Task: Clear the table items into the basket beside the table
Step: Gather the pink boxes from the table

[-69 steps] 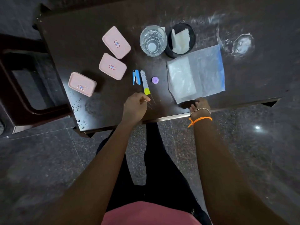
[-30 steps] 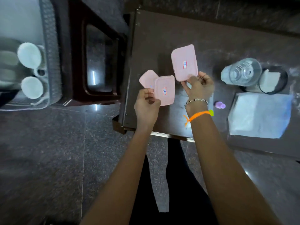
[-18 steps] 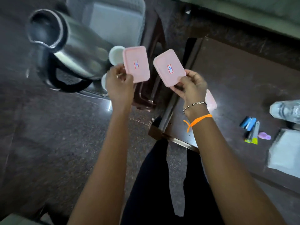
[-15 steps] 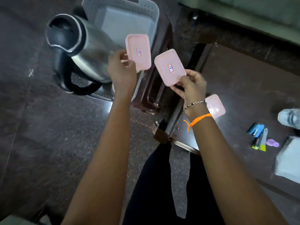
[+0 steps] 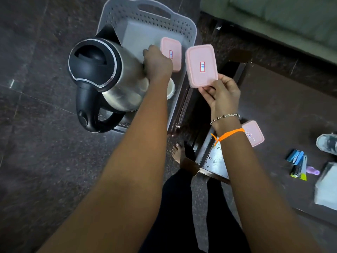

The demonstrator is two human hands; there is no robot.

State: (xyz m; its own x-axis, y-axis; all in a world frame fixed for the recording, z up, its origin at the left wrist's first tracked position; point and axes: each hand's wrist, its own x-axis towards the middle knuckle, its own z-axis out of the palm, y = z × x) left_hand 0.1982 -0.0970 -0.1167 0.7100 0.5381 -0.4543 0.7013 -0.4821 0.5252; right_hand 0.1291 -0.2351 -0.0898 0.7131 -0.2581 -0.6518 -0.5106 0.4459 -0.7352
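Grey plastic basket (image 5: 189,31) holds a steel kettle (image 5: 109,75), a white cup (image 5: 171,88) and one pink box (image 5: 172,52), gripped by the left hand (image 5: 157,63). Right hand (image 5: 223,95) pinches a second pink box (image 5: 201,65) beside the basket; a third box (image 5: 254,133) lies on the table (image 5: 273,110).

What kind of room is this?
Probably a living room at home: a green sofa behind a low dark table, a polished stone floor, and an electric kettle in a grey basket.

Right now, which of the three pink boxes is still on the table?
The pink box just behind the right wrist, resting on the table. The other two are in the person's hands, over or beside the basket.
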